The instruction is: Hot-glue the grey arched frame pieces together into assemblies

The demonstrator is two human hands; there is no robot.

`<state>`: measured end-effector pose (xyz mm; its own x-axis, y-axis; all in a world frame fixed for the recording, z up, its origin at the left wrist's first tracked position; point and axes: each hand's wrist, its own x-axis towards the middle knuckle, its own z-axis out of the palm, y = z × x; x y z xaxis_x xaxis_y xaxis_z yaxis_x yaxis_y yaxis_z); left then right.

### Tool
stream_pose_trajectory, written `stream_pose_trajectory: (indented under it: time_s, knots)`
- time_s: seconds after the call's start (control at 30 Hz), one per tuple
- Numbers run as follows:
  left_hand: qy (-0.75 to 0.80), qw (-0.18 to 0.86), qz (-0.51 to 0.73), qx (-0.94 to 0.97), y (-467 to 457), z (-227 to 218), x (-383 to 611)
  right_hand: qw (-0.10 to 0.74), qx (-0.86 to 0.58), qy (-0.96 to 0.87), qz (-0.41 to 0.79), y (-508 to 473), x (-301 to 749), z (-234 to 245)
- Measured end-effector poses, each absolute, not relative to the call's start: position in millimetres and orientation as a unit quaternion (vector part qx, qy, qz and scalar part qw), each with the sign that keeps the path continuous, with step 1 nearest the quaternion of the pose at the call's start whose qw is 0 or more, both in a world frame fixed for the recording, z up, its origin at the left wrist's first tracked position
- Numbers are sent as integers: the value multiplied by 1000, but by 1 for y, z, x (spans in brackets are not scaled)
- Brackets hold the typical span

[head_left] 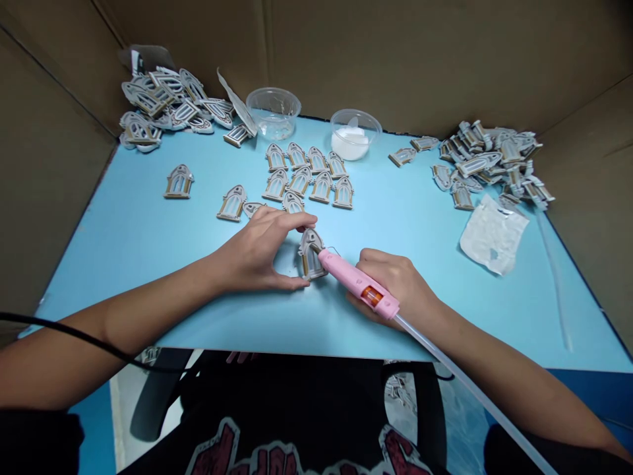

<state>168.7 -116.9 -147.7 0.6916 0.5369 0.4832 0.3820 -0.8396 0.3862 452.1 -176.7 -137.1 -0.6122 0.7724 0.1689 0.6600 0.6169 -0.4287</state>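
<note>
A person's left hand (254,251) spreads in a wide grip, forefinger and thumb steadying a grey-and-tan arched window frame (311,256) on a light-blue bench (123,264), while the right hand (390,284) closes in a firm grip around a pink hot-glue gun (353,280), its nozzle at the frame's upper edge. A long translucent glue stick (475,389) trails from the gun. Rows of matching frames (306,175) lie just beyond the hands, between heaped piles at left (163,109) and right (494,161). Two clear plastic tubs (273,112) stand at the far edge, one holding white paste (350,142), near a crumpled whitish sheet (493,234).
</note>
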Motion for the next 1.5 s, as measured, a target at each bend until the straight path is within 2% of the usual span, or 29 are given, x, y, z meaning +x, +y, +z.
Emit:
stream_pose_trajectory:
  time_s: [1.5]
  knots:
    - [265,125,299,908,-117,-148,168,180,-417,-876,164,-178,453,-137]
